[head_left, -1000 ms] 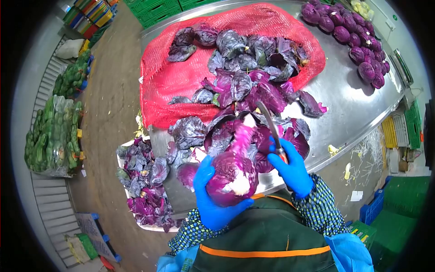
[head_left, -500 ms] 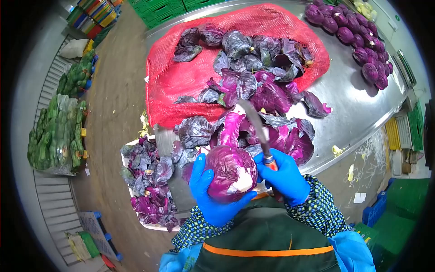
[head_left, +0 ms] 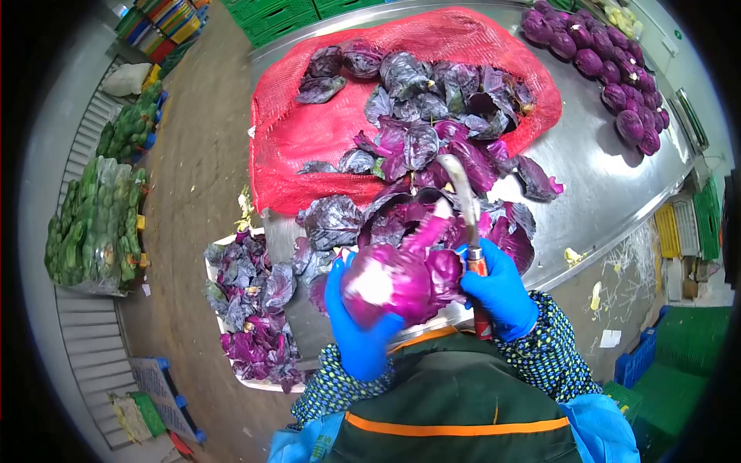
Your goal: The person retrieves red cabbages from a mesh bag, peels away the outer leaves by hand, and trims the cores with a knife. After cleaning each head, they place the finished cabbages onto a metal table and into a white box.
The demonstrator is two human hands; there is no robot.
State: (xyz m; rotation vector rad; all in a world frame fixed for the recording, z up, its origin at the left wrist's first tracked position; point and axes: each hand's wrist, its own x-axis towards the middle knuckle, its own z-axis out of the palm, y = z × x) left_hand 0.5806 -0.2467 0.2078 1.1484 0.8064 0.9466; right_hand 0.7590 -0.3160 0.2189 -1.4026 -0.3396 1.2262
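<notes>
In my left hand (head_left: pixel 359 336), gloved in blue, rests a red cabbage (head_left: pixel 405 293) with a pale white patch facing left. A purple leaf stands away from its right side, close to the fingers of my right hand (head_left: pixel 502 292). That hand is closed round the red handle of a knife (head_left: pixel 465 193), its curved blade pointing up and away from me. Loose outer leaves (head_left: pixel 330 222) lie just beyond the cabbage on the metal table (head_left: pixel 602 185). Behind them a red mesh sack (head_left: pixel 301 131) lies spread out, with dark cabbage leaves on it.
Peeled red cabbages (head_left: pixel 610 69) are heaped at the table's far right. A white bin (head_left: pixel 266 384) full of leaves stands at the table's left. Green crates (head_left: pixel 270 19) are stacked behind. Bagged green vegetables (head_left: pixel 96 224) stand across the floor at left.
The cabbage has turned in my left hand, its white patch now on the left. My right hand and knife have moved slightly right, the blade more upright, and a leaf now stands out from the cabbage.
</notes>
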